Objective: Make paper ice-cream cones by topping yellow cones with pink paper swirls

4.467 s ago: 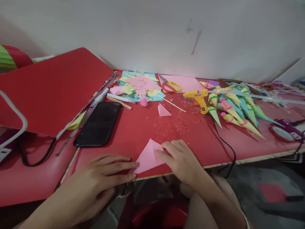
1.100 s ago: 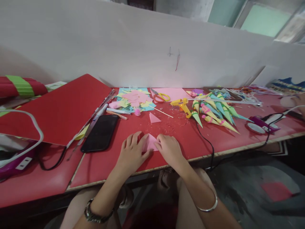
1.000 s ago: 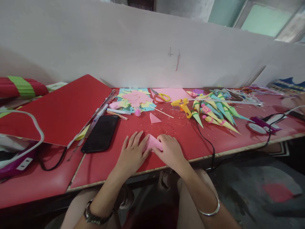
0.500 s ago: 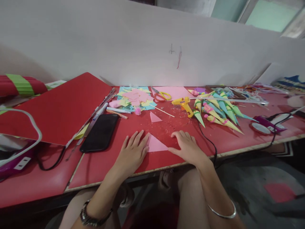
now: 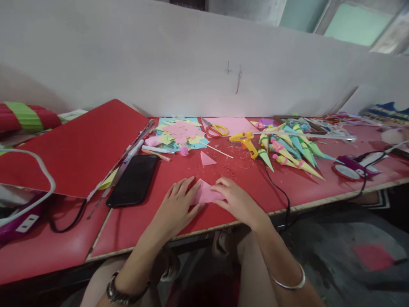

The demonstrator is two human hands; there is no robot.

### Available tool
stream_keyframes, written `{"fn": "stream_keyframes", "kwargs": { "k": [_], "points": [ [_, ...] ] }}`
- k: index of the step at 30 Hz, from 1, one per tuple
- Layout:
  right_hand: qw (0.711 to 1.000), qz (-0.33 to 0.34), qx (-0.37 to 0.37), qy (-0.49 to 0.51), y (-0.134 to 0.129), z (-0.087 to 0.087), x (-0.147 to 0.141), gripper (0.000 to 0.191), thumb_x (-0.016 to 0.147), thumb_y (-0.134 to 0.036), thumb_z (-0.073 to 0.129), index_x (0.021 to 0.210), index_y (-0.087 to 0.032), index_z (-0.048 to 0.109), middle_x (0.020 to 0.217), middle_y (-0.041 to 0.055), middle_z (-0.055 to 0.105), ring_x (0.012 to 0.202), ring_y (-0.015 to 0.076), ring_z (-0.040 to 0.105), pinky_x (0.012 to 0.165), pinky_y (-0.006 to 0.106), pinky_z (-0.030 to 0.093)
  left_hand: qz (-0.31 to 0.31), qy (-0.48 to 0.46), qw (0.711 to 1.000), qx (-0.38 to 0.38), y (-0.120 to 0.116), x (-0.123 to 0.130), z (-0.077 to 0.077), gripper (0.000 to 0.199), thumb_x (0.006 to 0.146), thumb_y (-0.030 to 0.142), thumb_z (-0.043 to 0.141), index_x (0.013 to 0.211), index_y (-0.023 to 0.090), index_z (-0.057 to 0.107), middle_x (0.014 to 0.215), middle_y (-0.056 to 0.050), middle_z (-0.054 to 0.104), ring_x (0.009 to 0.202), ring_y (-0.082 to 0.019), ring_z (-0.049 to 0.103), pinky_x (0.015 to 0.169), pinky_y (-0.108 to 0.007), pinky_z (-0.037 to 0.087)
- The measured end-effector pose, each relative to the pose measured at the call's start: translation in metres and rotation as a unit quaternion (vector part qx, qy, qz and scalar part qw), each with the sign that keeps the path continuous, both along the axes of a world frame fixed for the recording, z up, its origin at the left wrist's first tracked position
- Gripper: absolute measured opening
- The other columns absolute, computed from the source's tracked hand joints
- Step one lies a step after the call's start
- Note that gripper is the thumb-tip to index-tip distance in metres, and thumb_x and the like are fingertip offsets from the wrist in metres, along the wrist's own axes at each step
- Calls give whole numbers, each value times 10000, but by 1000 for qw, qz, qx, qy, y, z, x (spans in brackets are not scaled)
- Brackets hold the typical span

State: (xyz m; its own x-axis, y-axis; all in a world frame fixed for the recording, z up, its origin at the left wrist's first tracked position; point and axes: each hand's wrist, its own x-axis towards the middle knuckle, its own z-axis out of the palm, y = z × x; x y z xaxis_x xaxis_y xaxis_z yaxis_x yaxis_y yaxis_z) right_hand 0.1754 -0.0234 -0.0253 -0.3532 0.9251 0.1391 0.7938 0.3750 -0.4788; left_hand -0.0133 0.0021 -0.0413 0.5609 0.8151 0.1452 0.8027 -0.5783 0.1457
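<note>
A pale pink sheet of folded paper (image 5: 206, 195) is located near the front edge of the red, smooth-topped surface (image 5: 174, 168), between the two hands. A low, broad, roughly triangular outline is presented, with a blunt peak pointed away from the person. A faint crease is seen running down from the peak; the finish is matte and plain. The left and right corners are partly covered by fingers, so the full outline cannot be read.

The left hand (image 5: 179, 200) is laid palm down over the left part of the sheet, fingers loosely extended, nothing clenched. The right corner is touched by the thumb and fingers of the right hand (image 5: 234, 198), with pink paper visible between them; whether it is pinched cannot be told.

Just beyond the sheet, a smaller pink paper triangle (image 5: 207, 159) is found lying apart. Farther back, a thin pale wooden stick (image 5: 220, 151) and a yellow plastic glue gun (image 5: 247, 142) are noted. A black rectangular phone (image 5: 132, 181) is placed to the left of the left hand.
</note>
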Motion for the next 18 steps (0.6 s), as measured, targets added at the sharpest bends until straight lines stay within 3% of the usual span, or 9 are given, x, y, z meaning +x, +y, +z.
{"fn": "stream_keyframes", "kwargs": {
  "k": [3,6,11,14,18],
  "points": [
    [1000,-16,-7,12,3,-3,-2,326,802,-118,495,1124,-157,534,1044,104,529,992,205,515,874,344,413,-16,-22,1000,-16,1,0,5,602,784,512,466,1281,178,399,1318,-109,442,1183,-267,398,974,-420,349],
    [996,-20,-12,83,1,-8,-1,449,785,-98,487,1217,-212,444,1093,94,512,1052,207,483,889,353,391,-18,-40,999,-21,2,0,9,557,775,453,516,1254,184,426,1246,-95,504,1108,-258,456,934,-401,386],
    [980,-46,-68,182,1,-12,0,413,774,-89,456,1165,-222,464,785,2,537,745,146,509,728,295,401,-36,-33,999,-2,3,1,10,546,764,430,542,1225,153,450,1203,-111,526,1047,-259,491,886,-398,416],
    [953,-42,-92,287,4,-12,-1,358,803,-148,437,1153,-222,451,657,-51,458,605,107,445,623,243,368,-56,-24,995,76,1,1,12,550,728,424,595,1209,188,472,1248,-115,499,1088,-280,469,886,-412,406],
    [902,-26,-137,408,7,-9,-7,246,816,-199,426,1055,-195,483,594,-64,400,563,101,423,563,218,353,-144,-24,965,217,-1,2,20,239,809,182,513,1032,222,590,1049,-51,639,960,-205,561,838,-333,400]
  ]
}}
